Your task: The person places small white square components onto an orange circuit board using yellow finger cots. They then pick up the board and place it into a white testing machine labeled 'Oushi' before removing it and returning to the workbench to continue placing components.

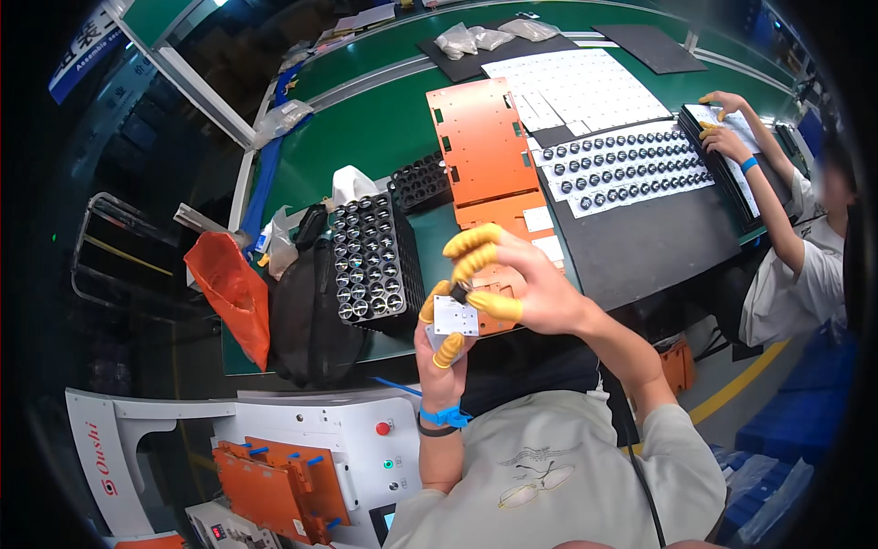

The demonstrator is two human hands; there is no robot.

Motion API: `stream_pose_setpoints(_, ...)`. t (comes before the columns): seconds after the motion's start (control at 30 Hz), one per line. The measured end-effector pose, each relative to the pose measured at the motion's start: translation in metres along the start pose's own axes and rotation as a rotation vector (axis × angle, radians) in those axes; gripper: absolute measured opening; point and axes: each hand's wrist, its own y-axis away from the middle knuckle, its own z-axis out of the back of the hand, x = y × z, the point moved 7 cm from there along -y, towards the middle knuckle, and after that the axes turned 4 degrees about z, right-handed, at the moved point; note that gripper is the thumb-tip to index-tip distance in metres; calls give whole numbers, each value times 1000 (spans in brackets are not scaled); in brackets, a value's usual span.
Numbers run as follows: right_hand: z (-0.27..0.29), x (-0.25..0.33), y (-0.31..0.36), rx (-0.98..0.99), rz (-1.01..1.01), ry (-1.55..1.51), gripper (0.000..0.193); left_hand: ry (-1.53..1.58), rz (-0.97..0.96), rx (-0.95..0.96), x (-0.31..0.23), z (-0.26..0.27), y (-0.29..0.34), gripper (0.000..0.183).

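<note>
1. A white square plate (pixel 455 316) is being held up over the near edge of the green counter (pixel 370 128) by the left hand (pixel 444 377), whose grip is being narrowed around it by a yellow-covered thumb and fingers
2. A small black part (pixel 460 292) is being pinched at the plate's upper edge by the right hand (pixel 540 293), its grip narrow; whether part and plate are being joined cannot be told
3. A blue band (pixel 445 416) is being worn on the left wrist
4. An orange panel (pixel 485 137) with slots is being carried by the counter, stretching from the near edge toward the far edge
5. Round silver-faced pieces (pixel 370 274) are being held in rows by a black crate (pixel 409 265) near the counter's near left corner
6. Right of the panel, rows of round black pieces (pixel 600 200) are being borne by white strips on a dark mat (pixel 640 242), with a white sheet (pixel 585 87) behind them
7. Clear bags (pixel 489 37) are being carried near the far edge
8. Toward the counter's right end, a dark-edged stack of white sheets (pixel 702 115) is being touched by a co-worker's hands (pixel 729 143)
</note>
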Motion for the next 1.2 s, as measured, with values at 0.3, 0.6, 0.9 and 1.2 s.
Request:
stream_pose_setpoints(0.3, 6, 4, 29, 43, 16, -27, 30, -374, -328, 60, -26, -32, 8, 72)
stream_pose_setpoints(0.6, 6, 27, 36, 27, 275, 509, 34, -506, -317, 72, -28, -37, 7, 65)
stream_pose_setpoints(0.9, 10, 32, 42, 34, 342, 594, 29, -494, -297, 40, -13, -35, 8, 65)
stream_pose_setpoints(1.2, 17, 16, 56, -93, 320, 722, 45, 197, 318, 23, 62, -18, -6, 49)
